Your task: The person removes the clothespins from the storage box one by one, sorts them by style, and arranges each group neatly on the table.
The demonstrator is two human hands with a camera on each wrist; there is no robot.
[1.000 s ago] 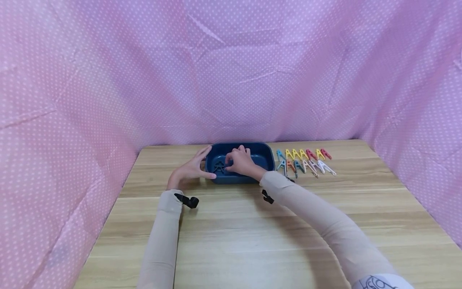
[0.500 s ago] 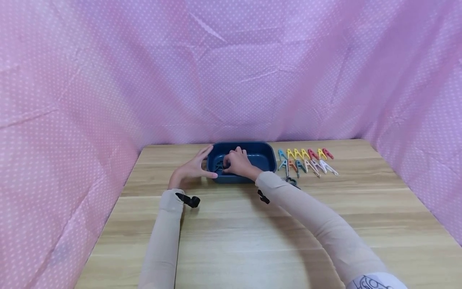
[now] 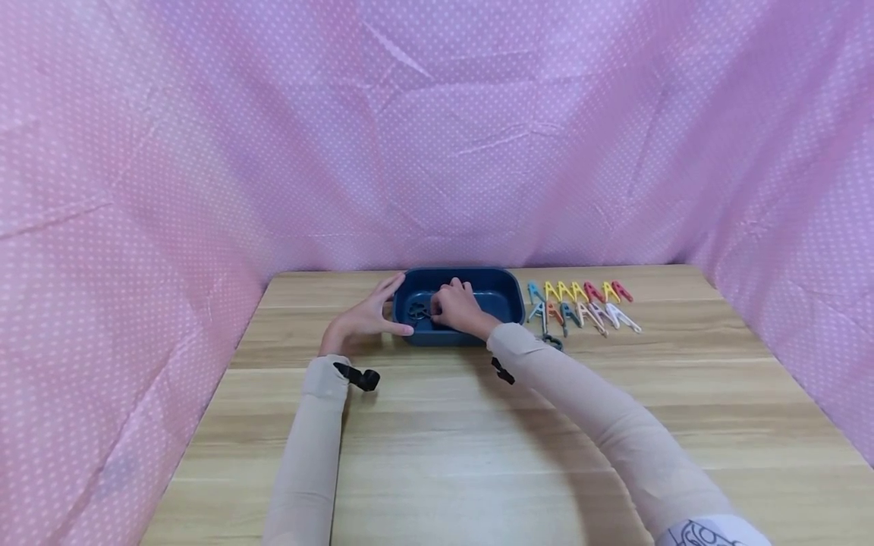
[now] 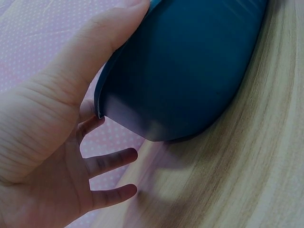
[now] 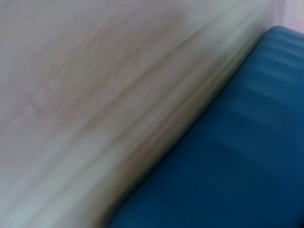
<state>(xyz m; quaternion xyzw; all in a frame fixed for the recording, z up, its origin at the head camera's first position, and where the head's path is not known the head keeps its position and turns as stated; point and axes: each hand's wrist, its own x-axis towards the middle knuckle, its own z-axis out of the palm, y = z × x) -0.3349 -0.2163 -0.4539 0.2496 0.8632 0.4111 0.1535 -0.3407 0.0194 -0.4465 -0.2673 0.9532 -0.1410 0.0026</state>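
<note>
A dark blue plastic basin (image 3: 471,339) stands near the table's back edge. My left hand (image 3: 369,315) holds its left end, thumb over the near rim. In the left wrist view the thumb (image 4: 102,40) lies along the rim, and two fingers (image 4: 114,161) stick out past the wall. My right hand (image 3: 459,307) is inside the basin with fingers curled. It pinches the stem end of a dark flower-shaped piece (image 3: 418,310); the fingertips are partly hidden. The right wrist view shows only the basin's outer wall (image 5: 228,156) and blurred table.
Right of the basin lie two rows of clothes pegs, including a yellow peg (image 3: 564,290), a red peg (image 3: 594,292) and a white peg (image 3: 623,318). A second dark flower-shaped piece (image 3: 553,343) lies by my right sleeve. A pink dotted cloth (image 3: 451,136) hangs behind the table.
My right hand has reached left to the dark flower-shaped piece in the basin, then drawn slightly back right, its fingers now at the stem. My left hand has stayed on the basin.
</note>
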